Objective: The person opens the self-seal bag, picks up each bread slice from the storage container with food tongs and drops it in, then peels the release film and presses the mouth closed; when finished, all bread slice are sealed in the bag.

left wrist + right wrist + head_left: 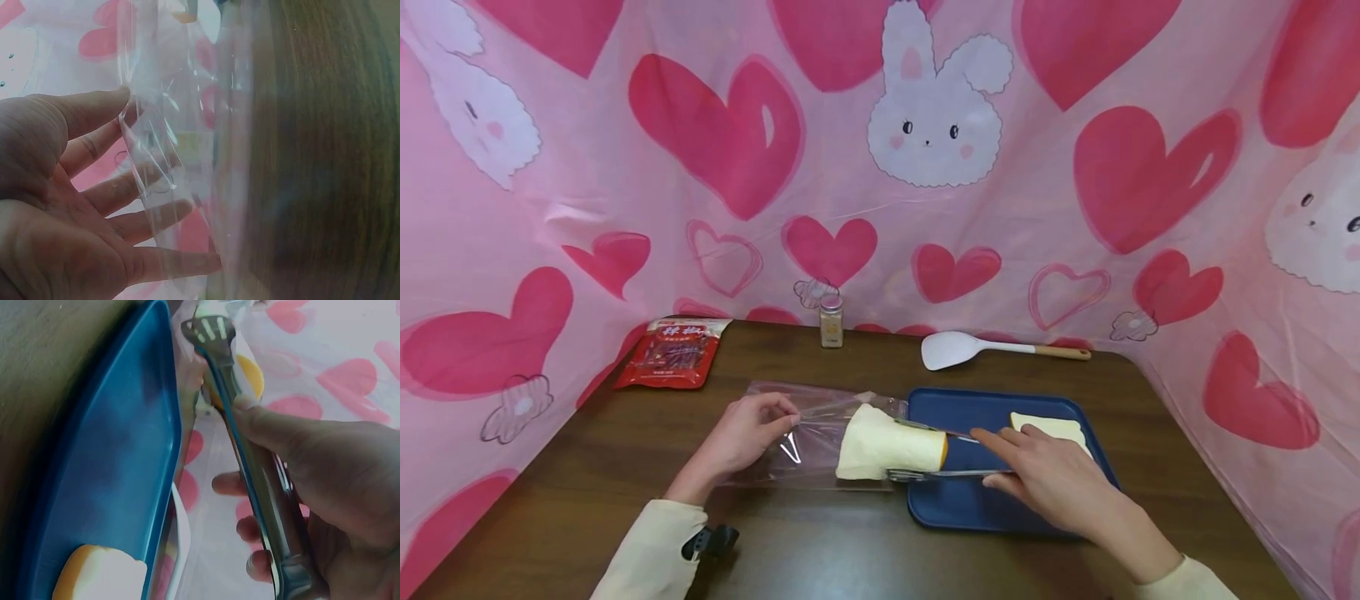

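Between thumb and index finger, my left hand (747, 437) pinches the edge of a clear plastic bag (812, 468); its other fingers are spread behind the film in the left wrist view. My right hand (1060, 479) grips metal tongs (951, 474) with slotted ends. Held between the tongs' arms is a slice of bread (887, 446), pale with a yellow-brown crust. The slice lies over the right part of the bag and its right end reaches the tray's left rim; whether it is inside the film I cannot tell. Another bread slice (1045, 427) is partly behind my right hand.
A blue tray (970, 510) carries the second slice at the right. Behind it lies a white spatula (951, 348) with a wooden handle. A seasoning jar (831, 323) stands at the back, and a red food packet (672, 357) lies back left.
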Demonstrator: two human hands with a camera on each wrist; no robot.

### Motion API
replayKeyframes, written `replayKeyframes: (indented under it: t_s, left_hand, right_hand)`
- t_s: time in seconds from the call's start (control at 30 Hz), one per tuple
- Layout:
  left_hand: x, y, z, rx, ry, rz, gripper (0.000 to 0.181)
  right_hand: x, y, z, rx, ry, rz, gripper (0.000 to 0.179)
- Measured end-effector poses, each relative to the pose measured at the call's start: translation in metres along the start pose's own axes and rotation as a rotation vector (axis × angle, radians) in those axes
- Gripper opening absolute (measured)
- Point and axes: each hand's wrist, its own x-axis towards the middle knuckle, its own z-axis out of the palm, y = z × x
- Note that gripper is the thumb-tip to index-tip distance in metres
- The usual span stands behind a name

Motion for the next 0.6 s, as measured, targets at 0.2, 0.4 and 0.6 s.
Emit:
replayKeyframes:
  t_s: [0.2, 0.4, 0.6]
  left_hand:
    - [-0.001, -0.001, -0.002, -0.041, -0.009, -0.025, 0.012]
    - [-0.002, 0.001, 0.0, -0.115, -0.014, -0.043, 0.014]
    - [-0.004, 0.006, 0.008, -0.094, 0.004, -0.003, 0.009]
  right_hand:
    - [0.0, 0.006, 0.003, 0.025, -0.026, 0.012, 0.055]
    - [0.002, 0.008, 0.005, 0.047, -0.046, 0.017, 0.055]
    - [0.01, 0.004, 0.011, 0.105, -0.065, -0.01, 0.057]
